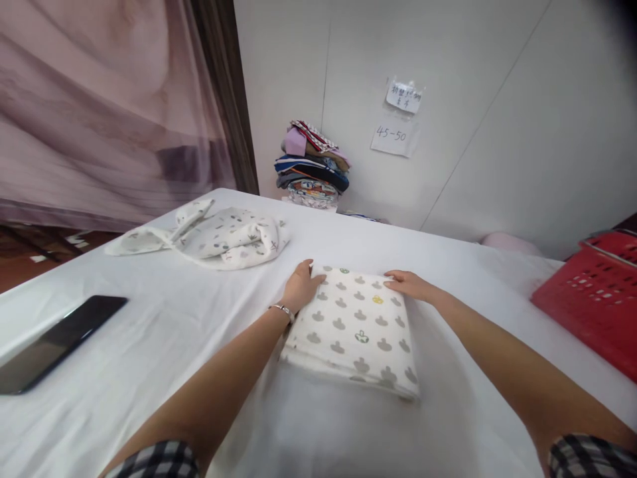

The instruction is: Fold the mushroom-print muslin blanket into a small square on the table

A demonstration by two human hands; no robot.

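Observation:
A folded white cloth with grey apple prints (353, 328) lies flat on the white table (149, 352) in front of me. My left hand (300, 285) rests on its far left corner, fingers together and laid flat, a bracelet at the wrist. My right hand (409, 283) lies flat on the far right corner, fingers stretched out. Neither hand grips the cloth.
An unfolded patterned white cloth (219, 236) lies crumpled at the far left. A black phone (57, 342) rests near the left edge. A red plastic basket (594, 295) stands at the right. A stack of folded clothes (311, 166) sits against the wall.

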